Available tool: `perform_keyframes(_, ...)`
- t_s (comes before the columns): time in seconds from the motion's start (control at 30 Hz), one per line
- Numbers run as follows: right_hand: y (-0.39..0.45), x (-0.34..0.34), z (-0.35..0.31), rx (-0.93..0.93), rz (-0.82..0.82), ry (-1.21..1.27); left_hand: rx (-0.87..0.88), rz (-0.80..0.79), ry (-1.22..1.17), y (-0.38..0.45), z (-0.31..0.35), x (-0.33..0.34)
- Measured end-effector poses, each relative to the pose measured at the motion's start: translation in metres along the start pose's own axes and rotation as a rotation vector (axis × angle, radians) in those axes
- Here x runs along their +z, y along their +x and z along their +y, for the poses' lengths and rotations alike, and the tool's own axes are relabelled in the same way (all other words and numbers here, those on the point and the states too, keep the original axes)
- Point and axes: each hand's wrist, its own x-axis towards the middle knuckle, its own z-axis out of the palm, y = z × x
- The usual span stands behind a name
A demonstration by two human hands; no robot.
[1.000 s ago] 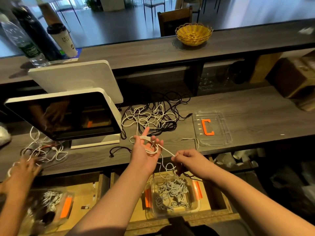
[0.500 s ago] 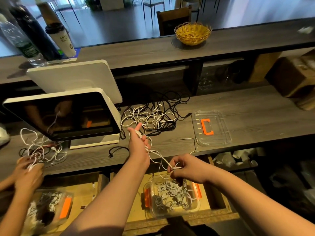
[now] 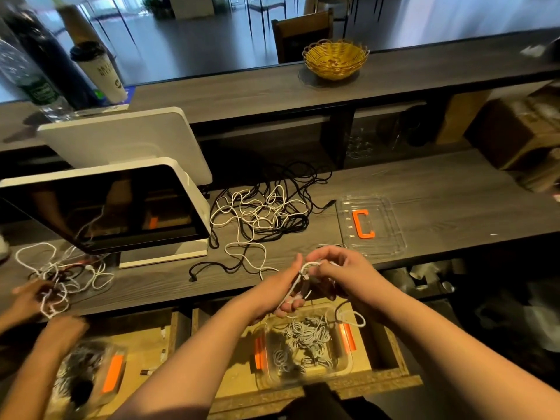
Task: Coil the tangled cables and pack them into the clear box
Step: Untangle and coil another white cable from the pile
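Taking the clear box (image 3: pixel 306 344) in the open drawer as the mark, another person's hands far to its left worked a separate white tangle. Up and left of the box, on the tabletop (image 3: pixel 439 207), lay the loose heap of black and white cables (image 3: pixel 260 213), with no single direction to it. Directly above the box the left hand (image 3: pixel 281 291) had its fingers curled round a small white cable bundle (image 3: pixel 298 284), whose long axis ran steeply from near the box up toward the tabletop edge. Just right of that, the right hand (image 3: pixel 339 272) pinched the bundle's upper end between curled fingers, a loose tail drooping over the box's right rim. The cord looked light, limp and springy, likely to uncoil if released, so I'd hold it across the gathered loops, not by an end. Up and right of the box sat its clear lid (image 3: pixel 391 237).
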Motion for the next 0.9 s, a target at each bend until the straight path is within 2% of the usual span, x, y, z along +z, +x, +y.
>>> perform_keyframes(0.1, 0.001, -0.006, 0.001, 0.019, 0.034, 0.056, 0.058, -0.192, -0.108, -0.003, -0.002, 0.0)
perform_keyframes(0.17, 0.0, -0.009, 0.001, 0.049, 0.043, 0.111, 0.138, -0.24, -0.094, -0.007, 0.0, -0.004)
perform_keyframes(0.3, -0.002, -0.017, -0.001, 0.098, 0.053, 0.031, 0.216, -0.124, -0.022, -0.011, 0.005, -0.006)
perform_keyframes(0.37, -0.002, -0.021, 0.001, 0.117, 0.036, -0.017, 0.253, -0.024, -0.017, -0.008, 0.004, -0.006)
perform_keyframes(0.5, -0.006, -0.023, 0.001, 0.116, 0.124, -0.106, 0.278, 0.195, 0.012, -0.006, 0.001, -0.01)
perform_keyframes(0.63, -0.007, -0.02, -0.007, 0.032, 0.084, -0.336, 0.229, 0.197, -0.104, -0.007, -0.001, -0.012)
perform_keyframes(0.73, -0.007, -0.021, -0.009, -0.014, 0.051, -0.361, 0.203, 0.236, -0.2, -0.008, -0.003, -0.017)
perform_keyframes(0.9, -0.005, -0.028, 0.003, -0.02, 0.214, -0.332, 0.25, 0.18, -0.267, -0.014, -0.006, -0.019)
